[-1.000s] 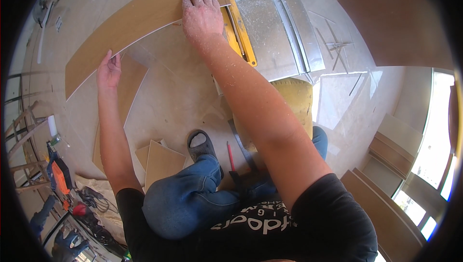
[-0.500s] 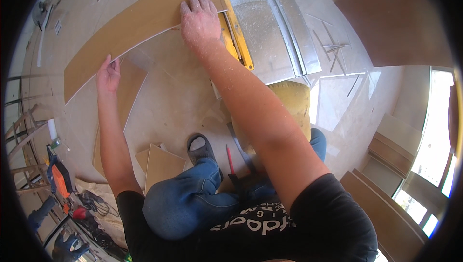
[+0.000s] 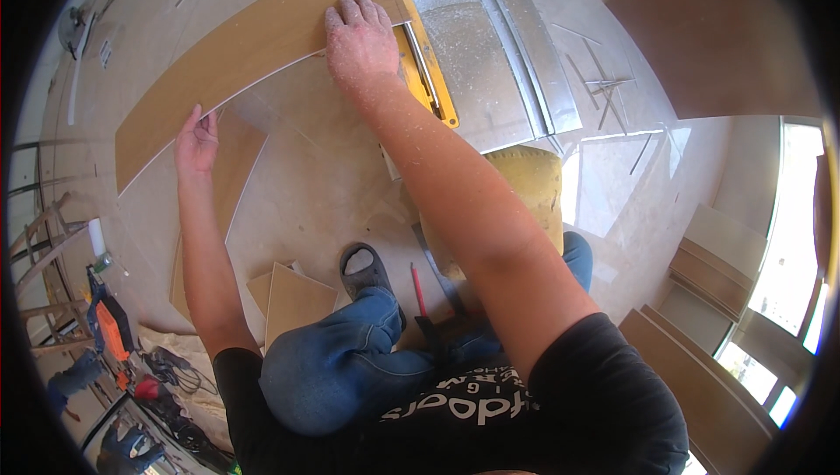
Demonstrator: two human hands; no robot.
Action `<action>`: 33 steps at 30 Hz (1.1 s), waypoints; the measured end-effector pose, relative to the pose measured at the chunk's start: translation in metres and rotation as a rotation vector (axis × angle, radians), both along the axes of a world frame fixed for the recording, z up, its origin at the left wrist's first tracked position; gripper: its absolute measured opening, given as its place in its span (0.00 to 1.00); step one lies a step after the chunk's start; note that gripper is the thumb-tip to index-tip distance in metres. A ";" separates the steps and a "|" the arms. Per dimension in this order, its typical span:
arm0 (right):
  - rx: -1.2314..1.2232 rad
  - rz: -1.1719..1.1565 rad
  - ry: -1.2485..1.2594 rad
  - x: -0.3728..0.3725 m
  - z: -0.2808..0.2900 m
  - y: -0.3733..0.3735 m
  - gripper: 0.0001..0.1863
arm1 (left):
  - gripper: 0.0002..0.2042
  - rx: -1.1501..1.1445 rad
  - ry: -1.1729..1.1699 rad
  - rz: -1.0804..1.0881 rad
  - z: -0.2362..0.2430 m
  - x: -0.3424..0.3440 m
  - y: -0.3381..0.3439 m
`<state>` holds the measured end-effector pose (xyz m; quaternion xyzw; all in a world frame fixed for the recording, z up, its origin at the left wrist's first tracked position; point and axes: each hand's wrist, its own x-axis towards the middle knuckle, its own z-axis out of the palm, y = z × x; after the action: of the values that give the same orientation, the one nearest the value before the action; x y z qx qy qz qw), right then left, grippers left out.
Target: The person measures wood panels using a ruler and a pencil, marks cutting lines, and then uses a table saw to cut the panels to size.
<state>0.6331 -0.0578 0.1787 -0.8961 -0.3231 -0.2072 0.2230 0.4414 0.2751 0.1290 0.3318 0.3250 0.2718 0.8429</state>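
Note:
A long, narrow tan wooden board (image 3: 254,29) with a pale edge stretches from the left to a yellow metal plate (image 3: 437,90) with a long slot. A shiny bar shows in that slot. My left hand (image 3: 198,141) pinches the near edge of the board toward its left end. Over its right end lies my right hand (image 3: 360,38), dusty, with fingers bent across the top and the thumb hidden. The board's right end meets the yellow plate, which sits along the left side of a dust-covered metal table (image 3: 481,64).
Cut boards (image 3: 297,300) lie on the floor by my knee, near a red pencil-like stick (image 3: 417,289). A yellow padded seat (image 3: 529,186) stands under my right arm. Thin strips (image 3: 604,86) lie at right; panels (image 3: 691,370) lean below them. Tools (image 3: 109,326) crowd the lower left.
The board and my right hand have shifted very slightly left and nearer. More of the shiny bar in the yellow plate's slot is visible.

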 end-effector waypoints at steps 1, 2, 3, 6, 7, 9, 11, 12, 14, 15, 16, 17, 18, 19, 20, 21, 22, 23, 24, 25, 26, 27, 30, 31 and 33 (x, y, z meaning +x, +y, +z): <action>0.001 0.001 0.001 -0.001 0.002 0.000 0.21 | 0.12 -0.003 0.000 0.005 0.000 -0.001 0.000; -0.014 0.000 0.048 -0.002 0.003 0.000 0.22 | 0.12 -0.005 0.000 0.010 0.000 -0.002 0.000; -0.031 -0.003 0.095 -0.003 0.003 0.000 0.23 | 0.12 -0.005 0.000 0.009 -0.001 -0.002 -0.001; -0.023 0.003 0.106 -0.005 0.005 -0.003 0.23 | 0.12 -0.009 0.013 0.016 -0.002 -0.003 -0.001; -0.021 0.004 0.107 -0.006 0.005 -0.003 0.23 | 0.12 -0.010 0.004 0.014 -0.003 -0.004 0.000; -0.030 0.005 0.122 -0.007 0.007 -0.003 0.23 | 0.13 -0.007 -0.005 0.013 -0.003 -0.007 0.004; -0.015 0.006 0.113 -0.009 0.008 -0.002 0.23 | 0.13 -0.010 -0.002 -0.005 -0.002 -0.011 0.009; -0.010 0.001 0.103 -0.009 0.006 -0.004 0.23 | 0.13 -0.013 -0.001 -0.007 -0.003 -0.010 0.006; -0.017 0.002 0.106 -0.008 0.003 -0.007 0.23 | 0.14 0.008 -0.013 -0.017 -0.006 -0.009 -0.001; -0.019 0.006 0.107 -0.008 0.002 -0.007 0.23 | 0.14 0.009 -0.013 -0.017 -0.006 -0.009 -0.002; -0.019 0.006 0.107 -0.009 0.001 -0.008 0.23 | 0.14 0.004 -0.011 -0.016 -0.005 -0.009 -0.003; -0.010 0.001 0.096 -0.009 0.000 -0.008 0.23 | 0.14 -0.002 -0.009 -0.015 -0.005 -0.009 -0.004; 0.003 0.000 0.087 -0.010 0.001 -0.006 0.23 | 0.14 0.003 -0.009 -0.011 -0.004 -0.012 -0.001; 0.009 0.004 0.087 -0.012 0.003 -0.005 0.23 | 0.14 0.006 -0.009 -0.019 -0.002 -0.016 0.002; 0.019 0.009 0.084 -0.014 0.004 -0.004 0.23 | 0.14 0.009 -0.010 -0.026 0.000 -0.019 0.006; 0.020 0.007 0.079 -0.014 0.003 -0.007 0.23 | 0.14 0.006 -0.011 -0.028 0.000 -0.017 0.001; 0.018 0.006 0.078 -0.014 0.001 -0.008 0.23 | 0.14 0.012 -0.004 -0.024 0.000 -0.016 -0.004; 0.017 0.005 0.070 -0.014 0.000 -0.010 0.23 | 0.13 0.019 0.002 -0.021 0.000 -0.016 -0.008; 0.017 0.005 0.063 -0.015 0.000 -0.011 0.23 | 0.13 0.018 0.002 -0.021 0.002 -0.016 -0.012; 0.017 0.004 0.062 -0.016 0.000 -0.013 0.23 | 0.13 0.019 0.001 -0.013 0.003 -0.016 -0.016; 0.014 0.009 0.067 -0.017 0.000 -0.014 0.23 | 0.13 0.020 0.001 -0.005 0.004 -0.016 -0.020; 0.015 0.015 0.073 -0.019 0.002 -0.015 0.23 | 0.13 0.023 0.000 -0.004 0.006 -0.018 -0.021; 0.036 0.018 0.058 -0.022 0.003 -0.017 0.23 | 0.13 0.019 0.015 0.011 0.008 -0.023 -0.023; 0.037 0.017 0.057 -0.022 0.003 -0.017 0.23 | 0.13 0.020 0.005 0.001 0.007 -0.024 -0.024; 0.044 0.012 0.045 -0.024 0.002 -0.019 0.22 | 0.14 0.023 -0.005 -0.011 0.005 -0.026 -0.024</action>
<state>0.6091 -0.0766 0.1806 -0.8934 -0.3188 -0.1926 0.2513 0.4150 0.2515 0.1344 0.3425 0.3180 0.2715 0.8413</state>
